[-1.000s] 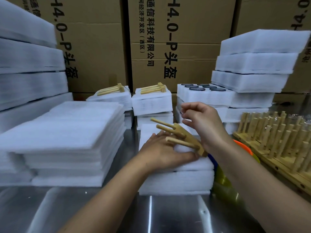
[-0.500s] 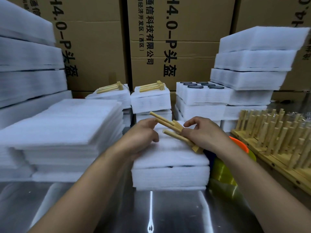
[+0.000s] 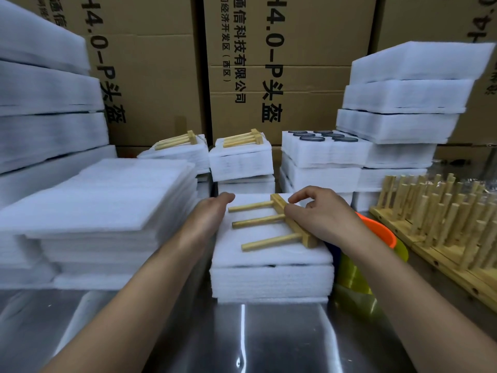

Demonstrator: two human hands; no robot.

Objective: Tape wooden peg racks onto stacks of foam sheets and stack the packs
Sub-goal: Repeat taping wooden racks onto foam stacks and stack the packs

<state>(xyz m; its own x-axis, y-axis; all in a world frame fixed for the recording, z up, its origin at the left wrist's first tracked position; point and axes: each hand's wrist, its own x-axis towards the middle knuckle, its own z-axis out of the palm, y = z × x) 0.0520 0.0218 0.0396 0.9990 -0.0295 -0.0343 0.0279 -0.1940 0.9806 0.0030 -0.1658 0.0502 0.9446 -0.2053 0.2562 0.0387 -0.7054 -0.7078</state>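
the main risk is the peg rack point(image 3: 258, 221) getting taped on crooked or sliding off. it lies flat on top of the foam stack point(image 3: 269, 281), but skewed: its crossbar runs along the stack's 3 o'clock edge, and the near end sits right at the corner. a small nudge could tip it over that edge toward the orange tub point(image 3: 382, 232) beside the stack. the foam is soft and loose-layered, so pressing down on one side could also shift the upper sheets out of line, and a slight gap already shows between layers. no tape is visible on this rack, so only the hands hold it in place.

the rack is between the hands, at the middle of the bench point(image 3: 242, 340). the right hand point(image 3: 320, 216) is at its 3 o'clock side, fingers curled, with the thumb and fingertips pinching the crossbar. the left hand point(image 3: 212, 214) is at 9 o'clock, just beyond the peg tips. its fingers are fairly straight against the stack's edge and it grips nothing. finished packs point(image 3: 242, 160) wait at 12 o'clock.
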